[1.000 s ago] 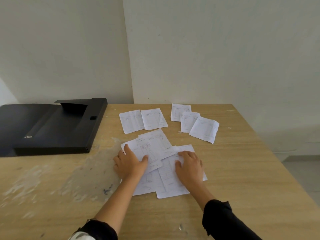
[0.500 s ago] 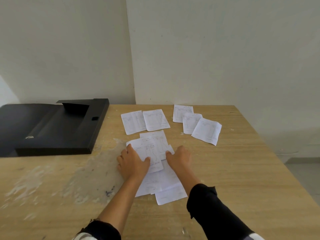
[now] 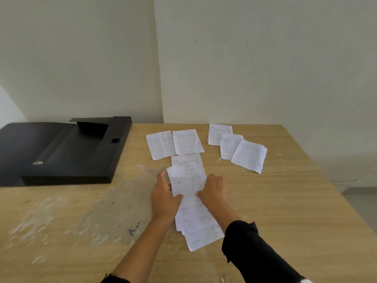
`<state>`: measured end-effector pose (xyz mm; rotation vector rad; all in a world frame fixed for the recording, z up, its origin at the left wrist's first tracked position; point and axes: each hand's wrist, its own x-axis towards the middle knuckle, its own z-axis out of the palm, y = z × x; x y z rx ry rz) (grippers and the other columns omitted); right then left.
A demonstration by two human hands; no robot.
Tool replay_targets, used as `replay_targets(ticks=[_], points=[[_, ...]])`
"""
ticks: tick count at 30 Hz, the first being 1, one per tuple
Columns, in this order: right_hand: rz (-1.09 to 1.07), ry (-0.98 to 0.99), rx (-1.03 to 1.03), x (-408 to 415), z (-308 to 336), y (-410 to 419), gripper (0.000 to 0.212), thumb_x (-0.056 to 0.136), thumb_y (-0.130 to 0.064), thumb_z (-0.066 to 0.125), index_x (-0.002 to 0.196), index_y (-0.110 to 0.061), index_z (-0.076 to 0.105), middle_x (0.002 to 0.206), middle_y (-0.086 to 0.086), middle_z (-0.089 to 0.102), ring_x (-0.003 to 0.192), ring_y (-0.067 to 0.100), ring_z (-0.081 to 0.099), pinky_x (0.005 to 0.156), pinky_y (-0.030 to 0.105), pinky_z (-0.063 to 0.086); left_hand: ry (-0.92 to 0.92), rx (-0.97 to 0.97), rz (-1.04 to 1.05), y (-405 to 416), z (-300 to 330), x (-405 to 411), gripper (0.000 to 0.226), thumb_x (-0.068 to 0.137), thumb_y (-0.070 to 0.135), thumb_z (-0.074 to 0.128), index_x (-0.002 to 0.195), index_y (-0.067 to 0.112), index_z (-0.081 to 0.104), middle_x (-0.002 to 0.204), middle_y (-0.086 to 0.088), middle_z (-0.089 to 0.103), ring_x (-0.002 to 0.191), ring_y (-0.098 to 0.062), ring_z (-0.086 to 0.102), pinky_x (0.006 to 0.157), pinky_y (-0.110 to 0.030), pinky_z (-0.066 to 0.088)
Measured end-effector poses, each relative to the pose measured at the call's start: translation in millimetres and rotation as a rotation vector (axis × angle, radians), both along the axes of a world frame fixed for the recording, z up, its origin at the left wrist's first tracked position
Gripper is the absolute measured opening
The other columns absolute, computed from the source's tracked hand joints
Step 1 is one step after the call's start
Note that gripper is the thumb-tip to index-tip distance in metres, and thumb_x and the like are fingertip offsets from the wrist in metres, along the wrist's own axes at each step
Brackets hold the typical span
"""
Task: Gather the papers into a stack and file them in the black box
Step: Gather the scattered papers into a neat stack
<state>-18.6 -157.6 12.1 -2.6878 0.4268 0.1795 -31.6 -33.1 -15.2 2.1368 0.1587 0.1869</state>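
Several white printed papers lie on a wooden table point(image 3: 285, 211). A loose pile of papers point(image 3: 188, 186) sits in the middle, squeezed between my hands. My left hand point(image 3: 164, 198) presses its left edge, thumb on top of the sheets. My right hand point(image 3: 214, 190) presses its right edge, thumb on the paper. Two more sheets point(image 3: 175, 144) lie side by side behind the pile. Three overlapping sheets point(image 3: 238, 148) lie at the back right. The black box point(image 3: 67, 152) lies open at the back left, lid folded out flat.
The table stands against a white wall corner. Its right edge point(image 3: 334, 186) drops to a grey floor. The left half of the table top is worn, with pale paint marks point(image 3: 61, 217).
My two hands have drawn closer together, pushing the spread middle sheets into a narrower overlapping pile. The back sheets and the box have not moved.
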Motion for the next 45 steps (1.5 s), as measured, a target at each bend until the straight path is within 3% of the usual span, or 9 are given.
replay_targets(ticks=[4, 7, 13, 16, 21, 27, 32, 41, 45], points=[[-0.057, 0.016, 0.123, 3, 1, -4, 0.024, 0.081, -0.008, 0.068, 0.100, -0.003, 0.055, 0.101, 0.008, 0.062, 0.075, 0.015, 0.047, 0.055, 0.021, 0.043, 0.034, -0.059, -0.020, 6, 3, -3, 0.080, 0.067, 0.000, 0.076, 0.134, 0.007, 0.031, 0.111, -0.014, 0.065, 0.087, -0.010, 0.054, 0.075, -0.017, 0.046], [-0.052, 0.064, 0.165, 1, -1, -3, 0.020, 0.082, -0.008, 0.064, 0.100, -0.007, 0.054, 0.081, 0.001, 0.050, 0.079, 0.018, 0.048, 0.065, 0.027, 0.046, 0.044, -0.091, -0.015, 8, 1, -5, 0.079, 0.068, 0.000, 0.076, 0.133, 0.007, 0.033, 0.114, -0.014, 0.063, 0.090, -0.010, 0.054, 0.079, -0.019, 0.047], [0.005, 0.077, 0.188, 1, 1, 1, 0.030, 0.083, -0.007, 0.057, 0.112, -0.005, 0.051, 0.123, 0.012, 0.047, 0.105, 0.024, 0.051, 0.076, 0.026, 0.044, 0.010, -0.144, -0.012, 7, -3, -9, 0.061, 0.068, -0.003, 0.075, 0.120, 0.007, 0.044, 0.113, -0.011, 0.063, 0.095, -0.013, 0.058, 0.079, -0.016, 0.047], [-0.004, 0.045, 0.295, 3, 0, -1, 0.029, 0.079, -0.006, 0.059, 0.107, -0.006, 0.053, 0.115, 0.010, 0.056, 0.087, 0.020, 0.051, 0.062, 0.024, 0.048, -0.001, -0.148, -0.009, 6, -4, -10, 0.057, 0.069, -0.003, 0.075, 0.117, 0.007, 0.046, 0.113, -0.011, 0.063, 0.093, -0.012, 0.058, 0.077, -0.014, 0.048], [-0.088, 0.002, 0.659, 3, -4, -11, 0.034, 0.078, -0.002, 0.067, 0.100, -0.017, 0.046, 0.108, 0.005, 0.061, 0.094, 0.024, 0.063, 0.073, 0.031, 0.057, 0.023, -0.152, -0.002, 7, -3, -7, 0.061, 0.070, -0.002, 0.074, 0.122, 0.004, 0.043, 0.117, -0.014, 0.060, 0.096, -0.015, 0.057, 0.084, -0.023, 0.049], [-0.046, 0.001, 0.594, -2, -6, -24, 0.044, 0.080, 0.002, 0.060, 0.116, -0.015, 0.040, 0.105, 0.005, 0.057, 0.093, 0.023, 0.059, 0.078, 0.036, 0.057, 0.071, 0.014, -0.110, 3, -1, -10, 0.073, 0.073, 0.008, 0.073, 0.134, 0.007, 0.033, 0.127, -0.011, 0.055, 0.115, -0.023, 0.053, 0.091, -0.031, 0.046], [-0.106, -0.038, 0.774, -3, 6, -46, 0.042, 0.082, 0.005, 0.046, 0.120, -0.012, 0.043, 0.106, 0.005, 0.057, 0.092, 0.024, 0.055, 0.076, 0.037, 0.048, 0.203, 0.161, -0.333, 14, -3, -22, 0.092, 0.072, 0.013, 0.071, 0.144, 0.016, 0.015, 0.144, -0.006, 0.038, 0.132, -0.020, 0.035, 0.106, -0.033, 0.034], [-0.045, 0.172, 0.775, -2, 3, -57, 0.054, 0.063, 0.004, 0.052, 0.116, -0.011, 0.055, 0.110, 0.011, 0.065, 0.100, 0.032, 0.059, 0.090, 0.047, 0.052, 0.247, 0.218, -0.280, 5, 9, -13, 0.081, 0.070, 0.006, 0.074, 0.138, 0.010, 0.031, 0.126, -0.009, 0.052, 0.115, -0.022, 0.051, 0.091, -0.028, 0.044], [-0.046, 0.160, 0.770, -10, 3, -54, 0.041, 0.069, 0.003, 0.053, 0.109, -0.009, 0.058, 0.098, 0.005, 0.065, 0.089, 0.026, 0.059, 0.068, 0.031, 0.050, 0.181, 0.096, -0.218, 0, 12, -14, 0.060, 0.072, -0.004, 0.069, 0.125, 0.010, 0.045, 0.092, 0.004, 0.055, 0.085, -0.012, 0.055, 0.070, -0.023, 0.050]])
